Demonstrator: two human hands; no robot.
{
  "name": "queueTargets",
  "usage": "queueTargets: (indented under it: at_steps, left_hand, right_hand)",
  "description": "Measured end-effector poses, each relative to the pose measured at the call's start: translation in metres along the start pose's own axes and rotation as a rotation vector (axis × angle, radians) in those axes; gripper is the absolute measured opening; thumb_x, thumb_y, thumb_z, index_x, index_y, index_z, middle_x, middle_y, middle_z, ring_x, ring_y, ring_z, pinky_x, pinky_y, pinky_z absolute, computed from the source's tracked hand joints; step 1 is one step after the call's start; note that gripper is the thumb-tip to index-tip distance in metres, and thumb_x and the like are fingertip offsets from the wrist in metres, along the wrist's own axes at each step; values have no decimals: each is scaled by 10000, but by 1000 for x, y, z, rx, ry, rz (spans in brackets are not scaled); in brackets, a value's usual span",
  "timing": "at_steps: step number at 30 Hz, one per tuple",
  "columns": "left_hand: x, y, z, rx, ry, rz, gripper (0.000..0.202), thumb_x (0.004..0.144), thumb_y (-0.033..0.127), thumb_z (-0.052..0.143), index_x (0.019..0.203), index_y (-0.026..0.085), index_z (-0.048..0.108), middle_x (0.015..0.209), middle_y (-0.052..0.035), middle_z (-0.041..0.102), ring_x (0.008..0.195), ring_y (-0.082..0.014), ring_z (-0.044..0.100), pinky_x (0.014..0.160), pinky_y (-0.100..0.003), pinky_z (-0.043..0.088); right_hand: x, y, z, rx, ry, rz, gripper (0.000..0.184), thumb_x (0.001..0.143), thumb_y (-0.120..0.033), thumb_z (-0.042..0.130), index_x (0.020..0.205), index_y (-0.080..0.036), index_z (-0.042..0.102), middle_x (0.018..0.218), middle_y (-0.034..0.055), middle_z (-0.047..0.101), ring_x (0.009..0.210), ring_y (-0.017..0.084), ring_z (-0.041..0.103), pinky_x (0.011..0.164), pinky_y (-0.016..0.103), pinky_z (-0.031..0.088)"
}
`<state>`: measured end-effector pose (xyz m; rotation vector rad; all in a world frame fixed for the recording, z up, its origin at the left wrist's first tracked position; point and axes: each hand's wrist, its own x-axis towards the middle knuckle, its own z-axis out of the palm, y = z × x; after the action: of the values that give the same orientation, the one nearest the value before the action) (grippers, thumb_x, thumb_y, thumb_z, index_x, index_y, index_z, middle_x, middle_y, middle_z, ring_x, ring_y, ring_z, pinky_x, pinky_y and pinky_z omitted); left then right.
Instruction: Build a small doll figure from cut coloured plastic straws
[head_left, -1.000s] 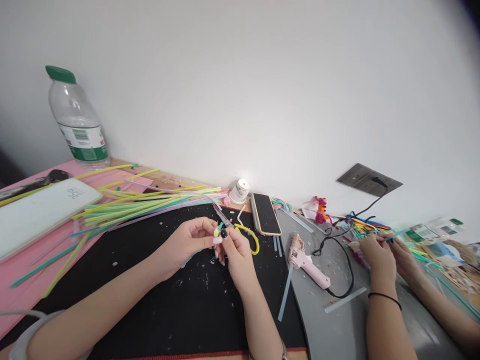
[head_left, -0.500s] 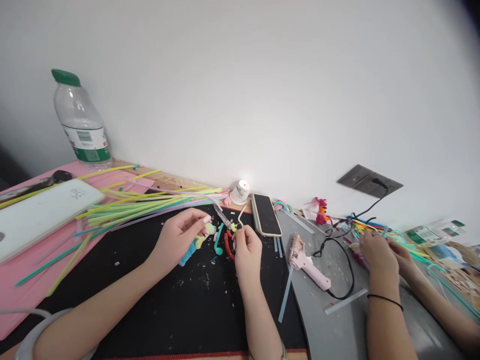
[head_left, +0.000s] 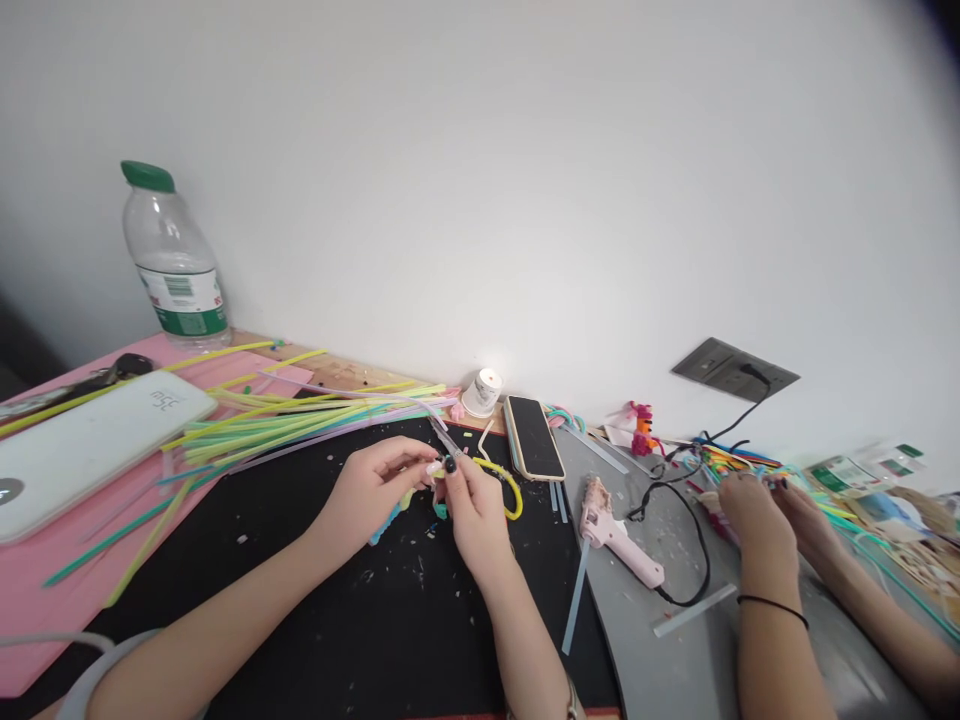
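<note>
My left hand is closed in a pinch, its fingertips meeting those of my right hand over the black mat. Between them is the end of a yellow pipe cleaner, which my right hand also pinches. The rest of it bends in a loop to the right of that hand. Under my fingers, partly covered, lie a fuzzy blue piece and a teal curl. Scissor blades show just behind my fingertips; the handles are hidden. A bent cream stem lies beyond my right hand.
Pipe cleaners spread at the left, near a white power bank and a bottle. A paper cup, a phone and a pink glue gun with its cord lie ahead and right. A co-worker's hands work at far right.
My hands have come together; the right has moved left, off the red scissor handles. A yellow pipe cleaner loop now extends from it. The view has shifted slightly.
</note>
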<state>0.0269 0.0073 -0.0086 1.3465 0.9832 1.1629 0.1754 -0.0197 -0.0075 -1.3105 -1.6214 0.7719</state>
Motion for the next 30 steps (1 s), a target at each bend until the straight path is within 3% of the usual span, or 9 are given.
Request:
queueTargets:
  at_steps: [4,9,15,23,30]
  left_hand:
    - [4,-2,-2,-128,127,-78,275,694,371,755,864,171,674,855,-51,727,815,-217,693,791,-354,565]
    - [9,-5,-6,-201,200,-77,328,678,357,784,922,180,654,916,-59,726,924,-222,682,836,-343,559]
    - [11,-5,-8,-150,214,-71,273,709,396,748,842,171,669,848,-49,713,824,-202,681,792,-338,563]
    - [11,-8,-7,-95,187,-71,230,707,384,757,821,199,680,823,-26,715,769,-175,680,749,-300,556]
    - [10,-6,-6,-91,185,-103,266,673,395,777,817,184,702,823,-45,734,797,-210,688,719,-300,559]
  right_hand:
    - [13,6,-12,-18,121,66,358,961,-378,346,764,-177,567,593,-19,539,472,108,432,480,225,323]
    - [40,14,-32,-470,294,48,183,876,-226,457,788,-178,610,650,17,613,587,155,542,567,253,365]
    - [59,29,-28,-959,177,294,131,815,-116,533,851,-146,655,829,149,695,749,227,641,594,279,376]
    - [59,43,-19,-962,172,249,294,803,12,426,914,-116,667,903,177,671,811,240,637,676,305,413]
    - [53,46,-25,-614,375,-110,290,853,-56,400,943,-117,670,917,133,655,857,222,622,764,322,476]
